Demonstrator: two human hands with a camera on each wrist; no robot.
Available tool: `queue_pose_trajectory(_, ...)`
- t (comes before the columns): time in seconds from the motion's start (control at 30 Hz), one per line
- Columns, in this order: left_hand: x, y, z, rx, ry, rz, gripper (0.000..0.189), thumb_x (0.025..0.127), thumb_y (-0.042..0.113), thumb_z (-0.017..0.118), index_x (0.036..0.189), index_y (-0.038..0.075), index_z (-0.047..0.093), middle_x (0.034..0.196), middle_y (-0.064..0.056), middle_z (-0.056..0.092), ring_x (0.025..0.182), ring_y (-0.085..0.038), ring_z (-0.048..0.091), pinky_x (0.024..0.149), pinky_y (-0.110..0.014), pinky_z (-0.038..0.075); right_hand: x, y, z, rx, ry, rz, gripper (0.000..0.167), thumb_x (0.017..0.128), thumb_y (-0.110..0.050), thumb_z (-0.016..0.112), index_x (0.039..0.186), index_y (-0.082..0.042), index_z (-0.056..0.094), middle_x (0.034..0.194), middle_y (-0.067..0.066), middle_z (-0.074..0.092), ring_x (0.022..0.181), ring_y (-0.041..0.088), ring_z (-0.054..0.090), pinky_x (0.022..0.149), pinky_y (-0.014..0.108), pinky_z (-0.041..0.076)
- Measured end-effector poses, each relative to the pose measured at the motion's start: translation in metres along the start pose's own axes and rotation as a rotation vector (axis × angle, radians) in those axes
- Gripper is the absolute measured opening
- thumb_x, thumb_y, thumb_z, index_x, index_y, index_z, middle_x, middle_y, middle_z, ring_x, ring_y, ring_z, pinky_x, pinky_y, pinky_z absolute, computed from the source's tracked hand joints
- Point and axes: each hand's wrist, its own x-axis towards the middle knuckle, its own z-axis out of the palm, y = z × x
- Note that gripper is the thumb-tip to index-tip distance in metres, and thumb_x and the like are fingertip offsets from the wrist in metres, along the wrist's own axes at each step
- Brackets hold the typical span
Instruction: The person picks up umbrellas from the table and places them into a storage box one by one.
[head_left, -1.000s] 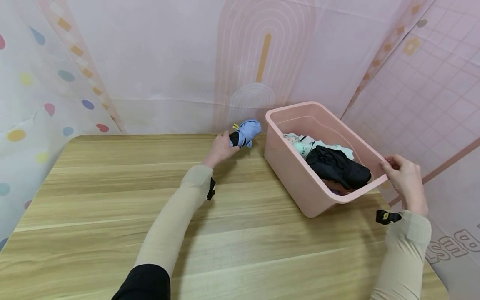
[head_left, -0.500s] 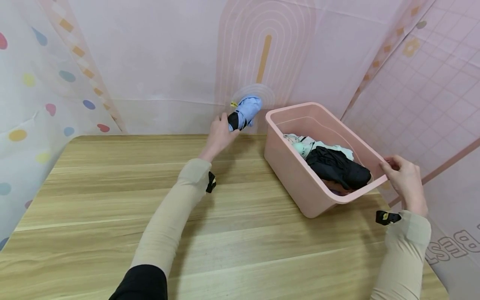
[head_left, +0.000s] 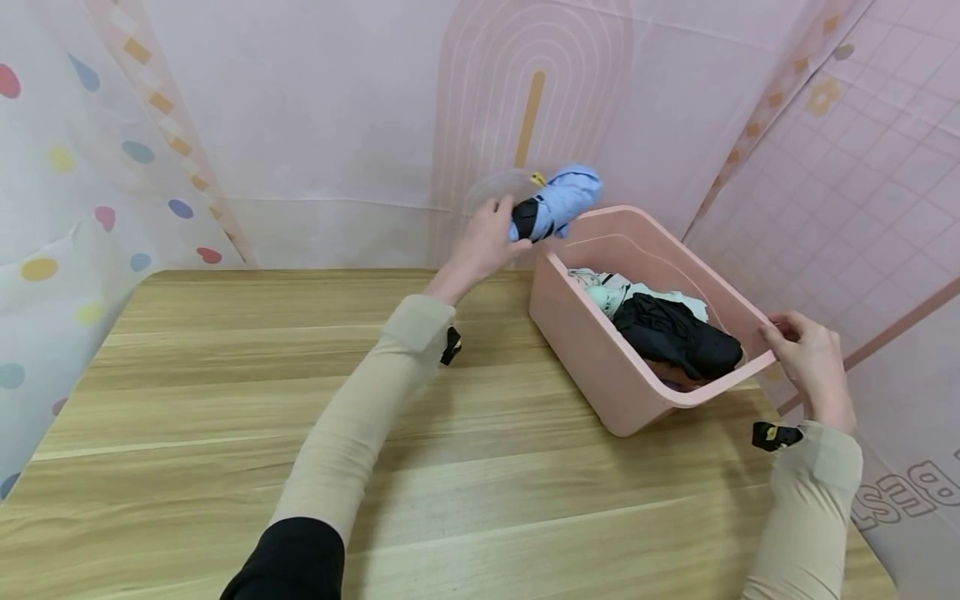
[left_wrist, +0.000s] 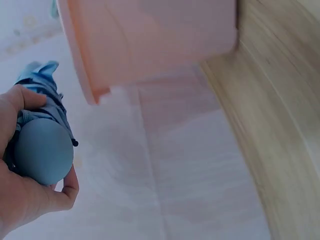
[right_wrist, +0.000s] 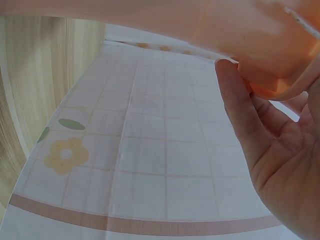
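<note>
My left hand grips a folded blue umbrella near its black band, above the table by the far left corner of a pink plastic bin. In the left wrist view the umbrella's round, smooth handle end faces the camera, with the fingers and thumb curled round the bunched cloth. My right hand pinches the bin's rim at its near right corner. Inside the bin lie a black folded cloth bundle and a pale mint patterned one with a round mint end.
The bin stands on a wood-grain table, at its right side. A pale printed sheet hangs behind the table's far edge, and more printed sheeting hangs along the right side.
My left hand has raised the blue umbrella from low over the table's far edge, then carried it right toward the bin's far left corner. The right hand has stayed on the rim.
</note>
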Motion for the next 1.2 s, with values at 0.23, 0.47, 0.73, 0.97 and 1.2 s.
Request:
queue_pose_trajectory(0.23, 0.009, 0.035, 0.011, 0.099, -0.110, 0.087, 0.067, 0.089, 0.036, 0.064, 0.140, 0.003, 0.035, 0.133, -0.019, 0.048, 0.119, -0.030, 0.051, 0.097, -0.048, 0.046, 0.000, 0.000, 0.000, 0.003, 0.017, -0.013, 0.036, 0.098, -0.026, 0.048, 0.111, 0.005, 0.062, 0.095, 0.026, 0.064, 0.063, -0.015, 0.036, 0.058, 0.014, 0.034)
queue_pose_trajectory(0.47, 0.013, 0.060, 0.027, 0.218, -0.163, 0.141, 0.066, 0.088, 0.039, 0.065, 0.140, 0.010, 0.035, 0.131, -0.013, 0.050, 0.123, -0.026, 0.049, 0.101, -0.044, 0.042, -0.001, 0.000, 0.000, 0.001, 0.043, -0.029, 0.034, 0.097, -0.024, 0.049, 0.108, 0.005, 0.063, 0.087, 0.020, 0.065, 0.062, -0.015, 0.036, 0.058, 0.015, 0.034)
queue_pose_trajectory(0.73, 0.016, 0.076, 0.041, 0.280, -0.155, 0.254, 0.053, 0.086, 0.033, 0.069, 0.127, 0.012, 0.043, 0.130, -0.008, 0.049, 0.125, -0.021, 0.045, 0.104, -0.044, 0.036, 0.000, -0.001, 0.000, 0.001, 0.048, -0.029, 0.033, 0.097, -0.024, 0.050, 0.107, 0.005, 0.064, 0.079, 0.009, 0.063, 0.061, -0.013, 0.037, 0.056, 0.014, 0.034)
queue_pose_trajectory(0.97, 0.016, 0.080, 0.049, 0.354, -0.152, 0.337, 0.042, 0.089, 0.027, 0.066, 0.124, 0.013, 0.046, 0.120, -0.006, 0.050, 0.114, -0.022, 0.045, 0.094, -0.035, 0.037, 0.000, -0.002, 0.001, 0.005, 0.033, -0.022, 0.035, 0.098, -0.025, 0.049, 0.108, 0.005, 0.063, 0.089, 0.022, 0.063, 0.061, -0.012, 0.037, 0.056, 0.014, 0.034)
queue_pose_trajectory(1.2, 0.017, 0.073, 0.051, 0.375, -0.084, 0.339, 0.036, 0.094, 0.032, 0.058, 0.125, 0.016, 0.049, 0.128, -0.002, 0.051, 0.125, -0.020, 0.043, 0.103, -0.037, 0.037, 0.000, -0.001, 0.000, 0.001, 0.029, -0.014, 0.036, 0.098, -0.027, 0.048, 0.109, 0.004, 0.063, 0.091, 0.022, 0.064, 0.062, -0.012, 0.037, 0.056, 0.014, 0.034)
